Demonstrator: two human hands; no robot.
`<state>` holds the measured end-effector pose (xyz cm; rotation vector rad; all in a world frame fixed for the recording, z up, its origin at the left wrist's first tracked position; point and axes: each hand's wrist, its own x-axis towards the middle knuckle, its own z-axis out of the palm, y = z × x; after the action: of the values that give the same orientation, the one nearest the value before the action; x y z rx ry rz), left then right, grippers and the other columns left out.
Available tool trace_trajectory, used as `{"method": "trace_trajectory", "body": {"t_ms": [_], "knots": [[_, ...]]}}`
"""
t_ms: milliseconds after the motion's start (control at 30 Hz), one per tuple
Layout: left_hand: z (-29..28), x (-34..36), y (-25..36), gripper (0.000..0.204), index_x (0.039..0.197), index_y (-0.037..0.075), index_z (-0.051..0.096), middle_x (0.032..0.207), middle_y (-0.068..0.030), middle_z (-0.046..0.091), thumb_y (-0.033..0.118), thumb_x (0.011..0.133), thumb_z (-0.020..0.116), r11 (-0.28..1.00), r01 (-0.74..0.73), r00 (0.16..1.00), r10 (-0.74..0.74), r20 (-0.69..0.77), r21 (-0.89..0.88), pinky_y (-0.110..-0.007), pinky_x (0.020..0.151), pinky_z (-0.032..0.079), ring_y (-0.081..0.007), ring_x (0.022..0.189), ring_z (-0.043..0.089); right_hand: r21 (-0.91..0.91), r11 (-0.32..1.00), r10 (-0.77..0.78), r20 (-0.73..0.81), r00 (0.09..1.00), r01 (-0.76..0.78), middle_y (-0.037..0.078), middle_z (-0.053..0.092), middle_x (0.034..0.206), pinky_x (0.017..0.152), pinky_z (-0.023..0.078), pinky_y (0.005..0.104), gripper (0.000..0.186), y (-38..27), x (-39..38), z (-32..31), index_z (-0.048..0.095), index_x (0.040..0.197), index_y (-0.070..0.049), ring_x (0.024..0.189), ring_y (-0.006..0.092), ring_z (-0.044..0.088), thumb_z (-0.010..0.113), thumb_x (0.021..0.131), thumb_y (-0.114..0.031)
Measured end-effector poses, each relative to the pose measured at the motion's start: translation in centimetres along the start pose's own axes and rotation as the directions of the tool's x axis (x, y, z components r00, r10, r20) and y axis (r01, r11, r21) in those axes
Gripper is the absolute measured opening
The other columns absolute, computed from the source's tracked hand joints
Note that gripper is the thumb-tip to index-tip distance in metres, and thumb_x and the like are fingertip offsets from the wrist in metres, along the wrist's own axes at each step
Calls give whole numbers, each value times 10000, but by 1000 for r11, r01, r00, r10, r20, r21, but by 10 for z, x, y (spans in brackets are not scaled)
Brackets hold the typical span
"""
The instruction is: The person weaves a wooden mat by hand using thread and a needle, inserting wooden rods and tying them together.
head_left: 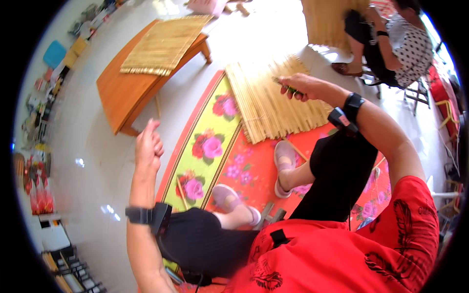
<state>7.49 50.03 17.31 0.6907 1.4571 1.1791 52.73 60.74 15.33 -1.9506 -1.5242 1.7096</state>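
My right hand (pixel 305 87) is closed around a small tool with a green-and-dark handle (pixel 293 90); its exact kind is unclear. It is held above a mat of narrow straw-coloured strips (pixel 273 107), which lies in front of my feet. Off to the left, my left hand (pixel 148 146) is raised beside the low wooden table (pixel 115 93), its fingers curled in. Whether anything is inside them cannot be made out. Both wrists wear dark bands with small devices.
Under my feet spreads a red and green floral floor mat (pixel 207 141), with a thin stick (pixel 181 193) on it. Another strip mat (pixel 166 44) lies on the table. At the upper right, a seated person (pixel 410 49) has an upright strip mat (pixel 332 24) nearby. Assorted goods line the left wall.
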Motion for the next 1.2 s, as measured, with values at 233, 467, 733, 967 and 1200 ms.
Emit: {"method": "trace_trajectory", "body": {"t_ms": [233, 467, 733, 967, 1200], "knots": [[8, -4, 8, 230, 1089, 40, 555, 578, 51, 354, 199, 952, 463, 997, 46, 997, -43, 56, -56, -233, 400, 239, -59, 440, 319, -205, 978, -33, 60, 998, 44, 35, 649, 780, 472, 446, 279, 287, 55, -26, -89, 643, 1005, -58, 587, 126, 560, 630, 885, -318], [50, -19, 15, 214, 1121, 47, 540, 626, 34, 446, 149, 963, 438, 998, 61, 963, -63, 262, 15, -212, 434, 339, -66, 489, 405, -502, 859, 7, -183, 983, -99, 102, 690, 738, 571, 516, 369, 194, 263, -14, -34, 695, 810, -13, 680, 189, 669, 628, 772, -192], [68, -20, 10, 210, 1137, 63, 549, 638, 34, 531, 143, 951, 493, 995, 68, 909, -90, 408, 66, -191, 439, 376, -50, 493, 464, -598, 801, -147, -164, 975, 20, 186, 665, 740, 579, 500, 422, 172, 413, 18, 21, 698, 751, -17, 719, 341, 661, 617, 686, -153], [99, -30, 21, 296, 1249, 66, 532, 673, 22, 544, 161, 969, 528, 999, -48, 875, 50, 482, -17, -197, 489, 419, -46, 561, 500, -368, 866, -370, -19, 929, 337, 48, 582, 639, 513, 451, 320, 154, 125, -2, -93, 631, 776, -29, 562, 170, 557, 572, 846, -152], [164, -42, 42, 541, 1458, 84, 315, 720, 10, 537, 149, 970, 538, 964, -168, 753, 261, 605, -207, -199, 574, 471, -63, 616, 528, 442, 776, -513, 28, 858, 449, 60, 608, 793, 565, 512, 268, 257, -80, -89, 57, 626, 1010, -6, 632, 140, 599, 613, 918, -245]]}}
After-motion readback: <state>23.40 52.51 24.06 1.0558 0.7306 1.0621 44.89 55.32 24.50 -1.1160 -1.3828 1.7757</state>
